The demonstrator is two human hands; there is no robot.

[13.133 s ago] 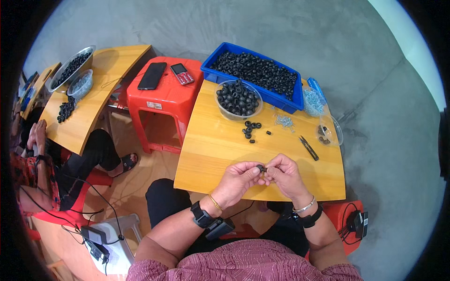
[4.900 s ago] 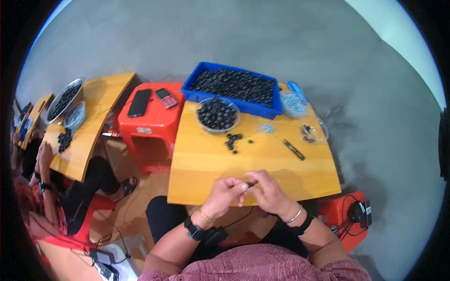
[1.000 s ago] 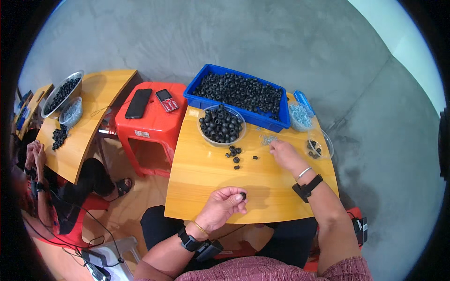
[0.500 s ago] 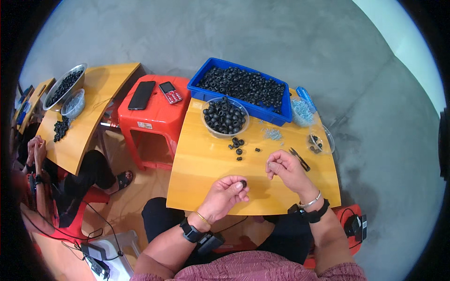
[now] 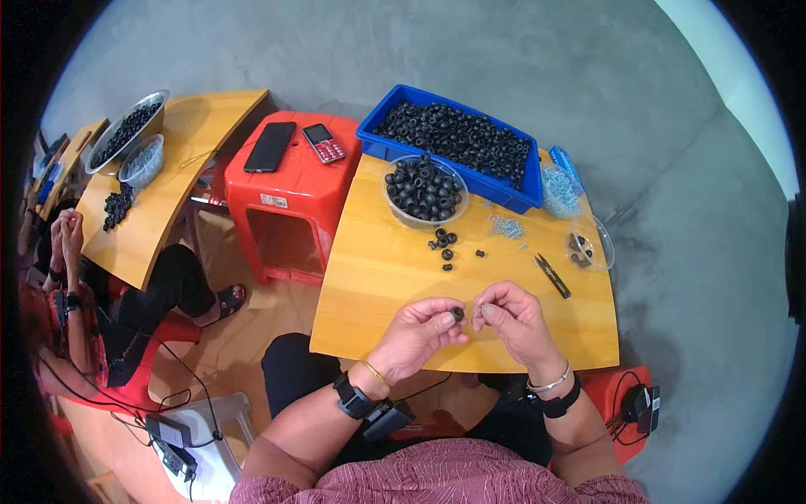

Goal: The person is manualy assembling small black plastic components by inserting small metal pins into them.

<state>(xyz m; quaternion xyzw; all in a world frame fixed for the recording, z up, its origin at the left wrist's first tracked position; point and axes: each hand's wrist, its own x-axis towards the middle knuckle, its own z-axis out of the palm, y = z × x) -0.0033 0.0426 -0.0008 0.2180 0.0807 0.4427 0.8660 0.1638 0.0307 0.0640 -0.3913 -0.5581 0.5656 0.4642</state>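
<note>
Two bare hands face each other, near but apart, over the near part of the desk, well in front of the blue tray. The left hand pinches one black bead between thumb and forefinger, the other fingers loosely curled; the bead sits at the very tips, probably so its side toward the other hand stays uncovered. The right hand has thumb and fingertips drawn almost together; something tiny and pale seems to show there, but it is too small to tell whether anything is held.

Just in front of the tray's left half stands a clear bowl full of beads. A few loose beads lie farther in front of the tray, likely so single ones come up without digging. Small silver pieces lie scattered in front of its right half, perhaps for the same reason. Black snips rest farther forward of the tray's right end, seemingly kept out of the way yet reachable.
</note>
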